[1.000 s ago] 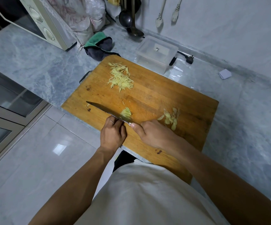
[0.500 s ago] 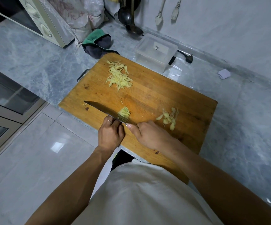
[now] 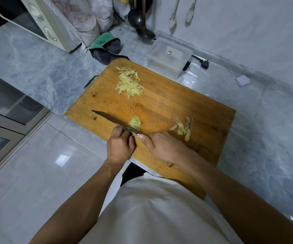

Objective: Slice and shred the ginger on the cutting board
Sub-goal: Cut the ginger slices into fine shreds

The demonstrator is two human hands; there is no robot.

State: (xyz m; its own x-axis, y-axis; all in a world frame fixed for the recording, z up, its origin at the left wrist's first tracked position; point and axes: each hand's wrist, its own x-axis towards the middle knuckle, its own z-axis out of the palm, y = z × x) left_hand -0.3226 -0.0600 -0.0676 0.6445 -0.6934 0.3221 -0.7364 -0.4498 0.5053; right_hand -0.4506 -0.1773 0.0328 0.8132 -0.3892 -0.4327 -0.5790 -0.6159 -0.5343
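Ginger (image 3: 134, 124) under knife (image 3: 115, 121), right hand (image 3: 163, 147) gripping.

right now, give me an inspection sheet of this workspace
surface: wooden cutting board on a grey marble counter.
job's things: shredded ginger pile at the far end; small ginger stack under the knife; ginger slices to the right.
clutter: clear plastic container, green and dark cloth, folded paper.
grippers: left hand steadies the stack; right hand grips the knife.
cables: black plug and cord behind the container.
surroundings: microwave, hanging ladles, tiled floor.
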